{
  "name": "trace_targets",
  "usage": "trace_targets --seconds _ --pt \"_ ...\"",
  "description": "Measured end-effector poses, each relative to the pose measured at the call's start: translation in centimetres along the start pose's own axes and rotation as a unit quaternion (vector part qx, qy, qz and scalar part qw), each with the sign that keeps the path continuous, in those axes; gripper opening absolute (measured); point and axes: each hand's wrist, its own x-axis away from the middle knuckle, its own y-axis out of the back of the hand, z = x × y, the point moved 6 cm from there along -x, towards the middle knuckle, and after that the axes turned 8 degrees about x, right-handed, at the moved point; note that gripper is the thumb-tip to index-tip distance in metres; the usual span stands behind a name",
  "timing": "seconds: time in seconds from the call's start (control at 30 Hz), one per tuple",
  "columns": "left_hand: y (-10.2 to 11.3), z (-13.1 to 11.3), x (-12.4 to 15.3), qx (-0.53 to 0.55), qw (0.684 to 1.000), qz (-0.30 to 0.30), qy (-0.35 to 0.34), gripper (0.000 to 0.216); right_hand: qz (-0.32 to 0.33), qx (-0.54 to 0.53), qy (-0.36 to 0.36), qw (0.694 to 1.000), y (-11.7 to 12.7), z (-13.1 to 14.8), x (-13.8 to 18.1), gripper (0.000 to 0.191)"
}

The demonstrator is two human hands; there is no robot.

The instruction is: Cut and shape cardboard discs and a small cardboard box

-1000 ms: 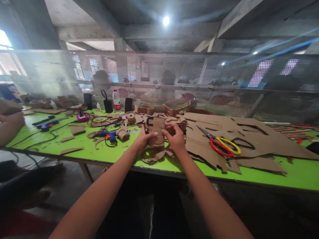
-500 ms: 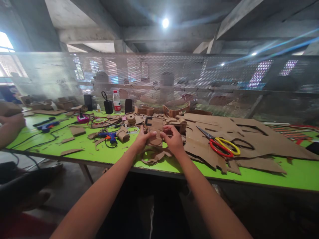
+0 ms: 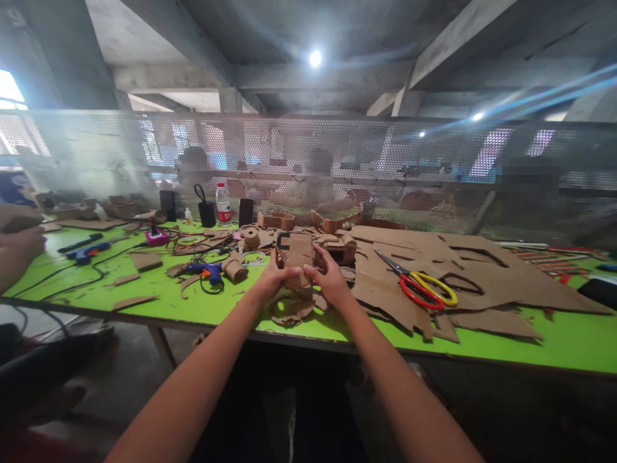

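Between my two hands is a small brown cardboard piece [image 3: 297, 252], held just above the near side of the table. My left hand [image 3: 274, 278] grips its left side, thumb on the near face. On the right side my right hand [image 3: 330, 275] holds it the same way, its thumb close to the other thumb. The piece has a dark hooked part at its upper left; its far side is hidden. Below it on the table lies a curved cardboard strip [image 3: 291, 311].
Red-and-yellow-handled scissors [image 3: 427, 289] rest on large cardboard sheets [image 3: 400, 251] at right. A blue glue gun [image 3: 205, 270] lies left beside a cardboard roll [image 3: 235, 267]. Further back stand a water bottle [image 3: 223, 206] and a mesh screen [image 3: 270, 154]. Another person's hand [image 3: 22, 251] is at far left.
My right hand has gone from fingertips at the piece's near face to a grip along its right side, thumb on the face. The view has tilted slightly up.
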Motion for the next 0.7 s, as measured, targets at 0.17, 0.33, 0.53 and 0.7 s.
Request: trace_targets --seconds 0.17,0.33,0.53,0.7 --pt "0.04 0.02 -0.07 -0.005 1.0 0.005 -0.006 0.08 0.007 -0.005 0.009 1.0 -0.09 0.12 0.01 0.067" --pt "0.36 -0.01 -0.1 -0.012 1.0 0.0 -0.01 0.079 0.016 -0.007 0.011 1.0 -0.18 0.0 0.07 0.065" --pt "0.71 0.27 -0.2 -0.018 1.0 -0.01 -0.003 0.074 0.016 -0.017 -0.005 1.0 -0.23 -0.28 0.14 0.073" --pt "0.7 0.28 -0.3 -0.006 1.0 -0.016 -0.005 0.065 0.019 -0.026 -0.02 0.999 -0.28 -0.5 0.11 0.076"
